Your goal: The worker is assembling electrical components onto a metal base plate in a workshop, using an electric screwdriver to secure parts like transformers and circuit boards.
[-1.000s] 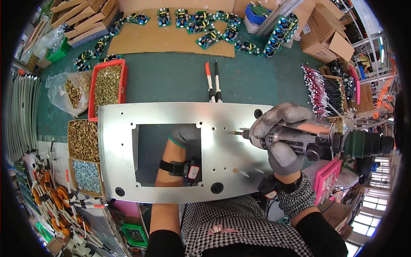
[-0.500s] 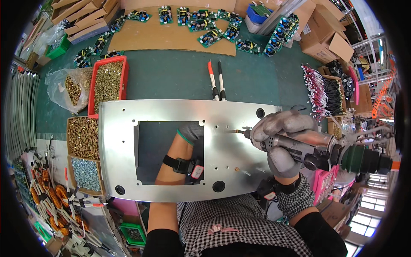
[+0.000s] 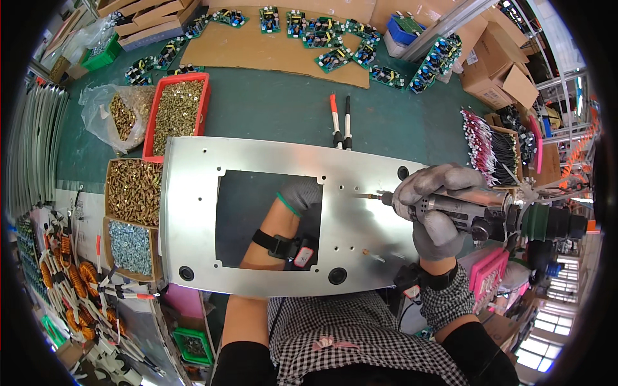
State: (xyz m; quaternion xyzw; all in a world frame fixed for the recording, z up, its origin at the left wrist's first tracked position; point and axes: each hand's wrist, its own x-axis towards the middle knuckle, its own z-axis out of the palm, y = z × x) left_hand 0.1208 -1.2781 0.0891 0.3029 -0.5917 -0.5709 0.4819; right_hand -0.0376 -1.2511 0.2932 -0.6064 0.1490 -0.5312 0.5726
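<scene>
A large silvery sheet-metal panel (image 3: 270,283) with a rectangular cutout, small holes and round black inserts lies across the middle in front of me. My right hand (image 3: 444,199), gloved in grey, is wrapped round an air screwdriver (image 3: 476,206). The driver lies nearly level, its thin bit pointing left over the panel's right part. Whether the bit touches metal I cannot tell. My left hand (image 3: 301,195), also gloved, reaches beneath the panel and shows through the cutout; its fingers are hidden behind the metal. Two thick cables (image 3: 341,122), with red and black ends, stick out past the panel's far edge.
Left of the panel stand a red bin (image 3: 205,106) of brass-coloured hardware, a box of brass screws (image 3: 132,193) and a box of silvery screws (image 3: 131,248). Circuit boards (image 3: 322,38) lie on cardboard at the back. Bundled wires (image 3: 486,151) are at the right.
The whole scene has shifted slightly right in view. The panel's left end sits a little higher, and more of the driver's bit shows. My right hand keeps its grip.
</scene>
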